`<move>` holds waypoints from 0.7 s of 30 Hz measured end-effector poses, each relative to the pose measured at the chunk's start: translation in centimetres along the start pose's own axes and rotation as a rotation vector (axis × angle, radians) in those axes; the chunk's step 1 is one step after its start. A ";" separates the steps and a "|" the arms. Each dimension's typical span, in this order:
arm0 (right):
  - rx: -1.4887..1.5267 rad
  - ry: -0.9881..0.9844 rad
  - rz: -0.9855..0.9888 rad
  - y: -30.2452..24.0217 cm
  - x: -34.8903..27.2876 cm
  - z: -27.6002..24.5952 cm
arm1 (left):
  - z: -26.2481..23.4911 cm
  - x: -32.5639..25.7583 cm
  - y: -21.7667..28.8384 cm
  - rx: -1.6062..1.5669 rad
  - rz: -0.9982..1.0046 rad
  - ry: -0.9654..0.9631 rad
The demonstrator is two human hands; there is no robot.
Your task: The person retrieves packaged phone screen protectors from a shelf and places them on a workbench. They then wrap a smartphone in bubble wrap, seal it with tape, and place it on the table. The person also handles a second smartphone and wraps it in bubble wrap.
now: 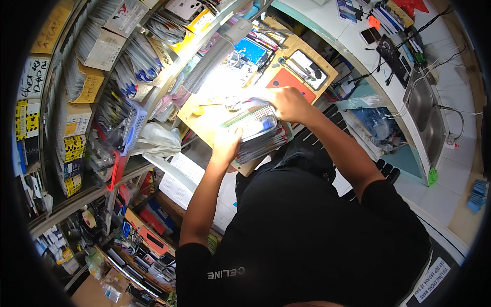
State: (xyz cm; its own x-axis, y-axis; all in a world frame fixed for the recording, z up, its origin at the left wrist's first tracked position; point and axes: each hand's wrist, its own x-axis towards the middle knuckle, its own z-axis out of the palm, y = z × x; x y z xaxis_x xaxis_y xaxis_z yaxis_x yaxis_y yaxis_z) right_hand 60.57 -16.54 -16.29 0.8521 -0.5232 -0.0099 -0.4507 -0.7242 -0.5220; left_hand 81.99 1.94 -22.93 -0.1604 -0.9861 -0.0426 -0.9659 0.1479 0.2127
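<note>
Above the wooden workbench I have a light perforated plastic basket (249, 116) between my two hands. Flat packets (263, 146) in clear sleeves fill it, standing close together on the side nearest my body. My left hand (227, 144) is closed on the basket's left end, thumb up. At the far right corner, my right hand (291, 104) curls over the rim; its fingertips are partly hidden and washed out by the lamp glare. Just beyond the right hand, a red-orange flat panel (291, 83) lies on the bench.
A bright tubular lamp (209, 64) hangs over the bench's left part. Past the red panel lies a dark-framed tray (307, 69). Crowded shelves of packets (102, 46) rise at left, with a blue basket (134, 128). A sink (424, 107) and white counter stand at right.
</note>
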 end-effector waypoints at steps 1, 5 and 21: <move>0.023 0.020 -0.061 -0.1 1.0 1.3 | -2.0 -1.8 0.3 -0.117 0.004 0.057; 0.524 0.201 -0.187 -1.7 5.4 8.5 | -8.1 -8.5 2.9 -0.773 -0.388 -0.036; 0.874 -0.471 0.018 -14.1 -0.4 1.5 | -11.7 -8.9 8.3 -1.607 -0.991 0.865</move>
State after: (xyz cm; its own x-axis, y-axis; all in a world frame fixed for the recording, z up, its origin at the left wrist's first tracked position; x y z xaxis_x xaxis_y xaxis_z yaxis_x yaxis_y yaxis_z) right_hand 66.93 -5.44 -10.24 0.9511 -0.1620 -0.2630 -0.2717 -0.0333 -0.9618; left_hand 77.75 11.07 -9.40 0.7631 -0.5174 -0.3873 0.4271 -0.0462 0.9030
